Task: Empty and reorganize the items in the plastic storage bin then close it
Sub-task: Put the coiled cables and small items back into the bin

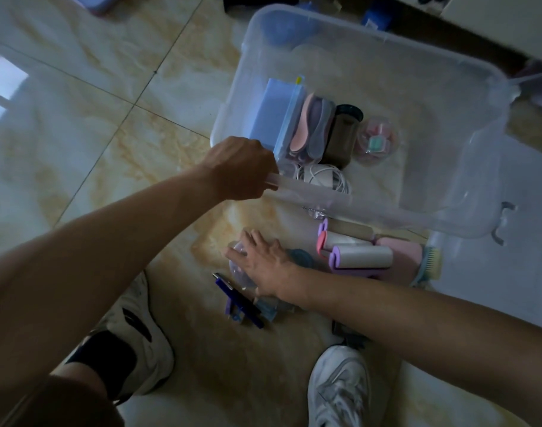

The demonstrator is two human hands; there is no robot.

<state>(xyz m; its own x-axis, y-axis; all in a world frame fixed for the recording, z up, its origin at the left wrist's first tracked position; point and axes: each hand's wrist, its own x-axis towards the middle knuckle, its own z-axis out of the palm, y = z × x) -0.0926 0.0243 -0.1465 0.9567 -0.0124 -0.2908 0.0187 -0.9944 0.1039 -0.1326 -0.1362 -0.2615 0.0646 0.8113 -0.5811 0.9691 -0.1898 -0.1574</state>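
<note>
Storage bin point(371, 72), clear, upper right on floor | left hand point(242, 167) at centre curled round its near rim | right hand point(263, 266) below, fingers spread flat on clear ball point(238, 263) outside the bin

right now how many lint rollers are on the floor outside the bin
3, lying side by side on the floor just in front of the bin: a purple-ended lint roller nearest the bin, a pink-ended one next, another purple one closest to the person. More may be hidden beneath.
</note>
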